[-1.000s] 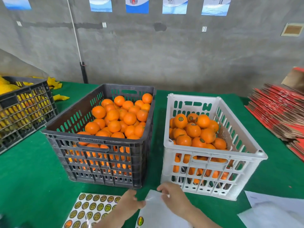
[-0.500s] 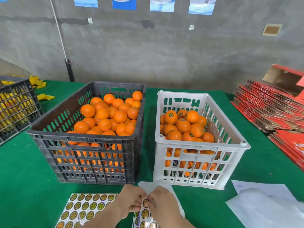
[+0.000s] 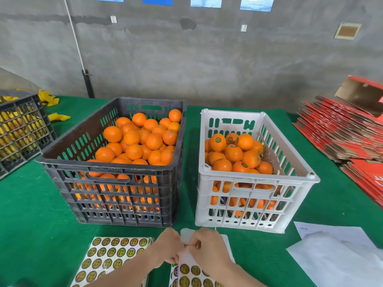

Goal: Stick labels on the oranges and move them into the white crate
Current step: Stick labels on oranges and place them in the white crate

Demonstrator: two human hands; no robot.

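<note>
A black crate (image 3: pixel 107 163) holds a heap of plain oranges (image 3: pixel 134 151). To its right, a white crate (image 3: pixel 257 177) holds oranges with round labels (image 3: pixel 234 152) on them. In front of the crates, my two hands meet over a partly used label sheet (image 3: pixel 190 273) lying on the green table. My left hand (image 3: pixel 165 248) holds the sheet's bare white upper part with curled fingers. My right hand (image 3: pixel 209 252) pinches at a small label between thumb and forefinger. A full sheet of gold-and-green labels (image 3: pixel 112 257) lies to the left.
A second black crate (image 3: pixel 20 129) with yellow contents stands at the far left, with yellow scraps (image 3: pixel 56 117) behind it. Flattened red cartons (image 3: pixel 342 131) are stacked at the right. White paper sheets (image 3: pixel 335 255) lie at the lower right. A grey wall is behind.
My hands have come together over the partly used sheet, from apart at its top edge. The right hand's fingers have closed on a label. The crates have not moved.
</note>
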